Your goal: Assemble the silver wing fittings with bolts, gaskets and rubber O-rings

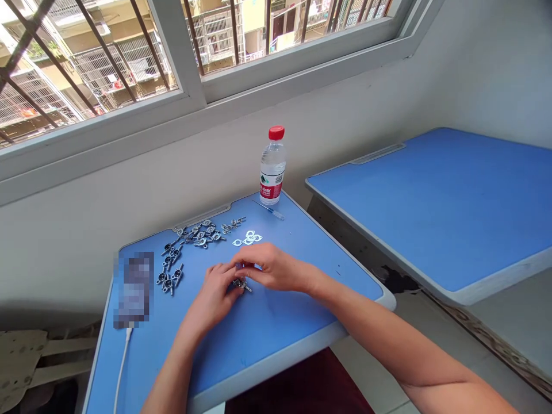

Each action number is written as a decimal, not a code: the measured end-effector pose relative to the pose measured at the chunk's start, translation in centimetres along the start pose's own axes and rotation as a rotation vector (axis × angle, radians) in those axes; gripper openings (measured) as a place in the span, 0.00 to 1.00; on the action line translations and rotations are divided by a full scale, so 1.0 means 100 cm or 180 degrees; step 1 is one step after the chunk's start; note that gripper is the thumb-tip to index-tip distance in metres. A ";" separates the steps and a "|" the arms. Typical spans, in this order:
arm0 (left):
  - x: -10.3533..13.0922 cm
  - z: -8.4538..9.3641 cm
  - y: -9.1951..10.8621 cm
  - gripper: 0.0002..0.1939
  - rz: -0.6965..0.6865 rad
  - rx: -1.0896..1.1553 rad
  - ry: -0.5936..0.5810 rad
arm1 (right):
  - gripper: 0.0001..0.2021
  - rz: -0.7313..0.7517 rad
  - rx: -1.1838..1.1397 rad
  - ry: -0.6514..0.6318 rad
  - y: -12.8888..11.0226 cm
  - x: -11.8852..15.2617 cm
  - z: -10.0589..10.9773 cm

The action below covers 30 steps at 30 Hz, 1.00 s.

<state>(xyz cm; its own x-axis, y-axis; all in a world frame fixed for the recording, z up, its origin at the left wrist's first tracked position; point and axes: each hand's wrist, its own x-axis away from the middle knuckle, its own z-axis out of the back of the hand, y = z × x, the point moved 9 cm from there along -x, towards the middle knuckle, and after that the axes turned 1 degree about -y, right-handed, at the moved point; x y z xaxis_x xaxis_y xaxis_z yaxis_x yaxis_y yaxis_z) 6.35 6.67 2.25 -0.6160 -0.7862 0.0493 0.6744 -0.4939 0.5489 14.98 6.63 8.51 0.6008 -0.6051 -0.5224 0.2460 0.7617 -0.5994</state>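
Note:
On the blue desk, my left hand (pixel 214 294) curls its fingers around a small metal fitting (pixel 242 284) with a thin stem pointing right. My right hand (pixel 268 267) bends over the same fitting from above, its thumb and forefinger brought together. What sits in that pinch is mostly hidden by the fingers. Just beyond the hands lie several flat silver two-eared plates (pixel 249 238). Farther left is a pile of similar metal fittings (pixel 206 233), and a separate group of fittings with dark round centres (pixel 169 275) lies nearer.
A water bottle (pixel 271 172) with a red cap stands at the desk's (pixel 267 351) far corner, a blue pen-like tool (pixel 271 211) before it. A blurred phone (pixel 133 290) with a white cable (pixel 122 368) lies left. Another blue desk (pixel 431 201) stands right, across a gap.

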 end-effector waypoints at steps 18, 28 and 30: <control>-0.001 0.000 -0.003 0.08 0.0084 -0.0018 -0.0044 | 0.05 0.0105 -0.0228 0.0118 -0.001 0.001 0.005; -0.001 -0.003 -0.009 0.10 -0.0011 0.0166 0.0055 | 0.12 0.0134 -0.0328 -0.0193 -0.002 -0.001 0.000; -0.001 -0.003 -0.010 0.09 0.0006 0.0176 0.0082 | 0.13 0.0096 -0.0464 -0.0282 -0.002 -0.001 0.001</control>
<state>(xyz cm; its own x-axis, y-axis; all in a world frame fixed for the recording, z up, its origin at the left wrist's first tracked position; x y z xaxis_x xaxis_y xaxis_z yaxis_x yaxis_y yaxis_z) 5.87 7.11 1.48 -0.6035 -0.7968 0.0294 0.6517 -0.4716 0.5940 14.94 6.53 8.75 0.6724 -0.5548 -0.4899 0.1178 0.7337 -0.6692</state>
